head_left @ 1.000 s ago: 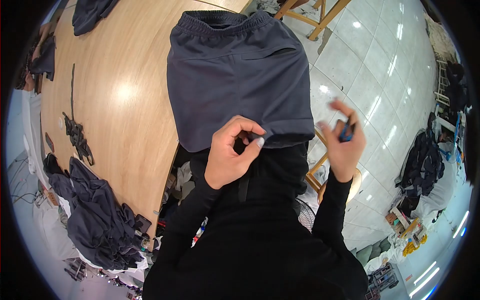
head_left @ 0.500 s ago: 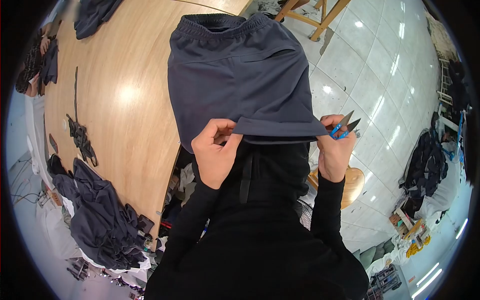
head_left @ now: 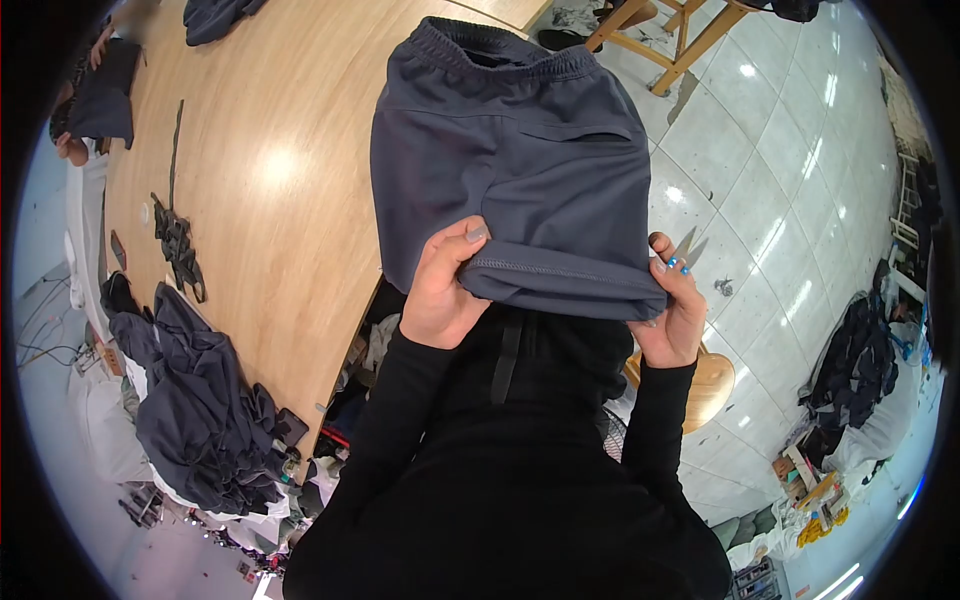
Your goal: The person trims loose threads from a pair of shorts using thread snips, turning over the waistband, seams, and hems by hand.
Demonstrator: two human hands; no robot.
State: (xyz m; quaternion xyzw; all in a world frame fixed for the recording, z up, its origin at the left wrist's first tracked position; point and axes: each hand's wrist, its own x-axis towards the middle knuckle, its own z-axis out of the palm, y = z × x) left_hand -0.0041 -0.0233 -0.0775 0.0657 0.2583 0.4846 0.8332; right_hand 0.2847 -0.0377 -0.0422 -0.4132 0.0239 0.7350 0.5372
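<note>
Hem has flipped up; left hand and right hand grip its ends, right with scissors; open floor right of shorts.

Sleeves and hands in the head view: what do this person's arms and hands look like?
The long sleeves are plain black and close-fitting, with no cables or markings visible. The left hand and right hand are ungloved, so the fingers are bare.

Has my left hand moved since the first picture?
Yes, your left hand has shifted leftward, closer to the edge of the wooden table.
</note>
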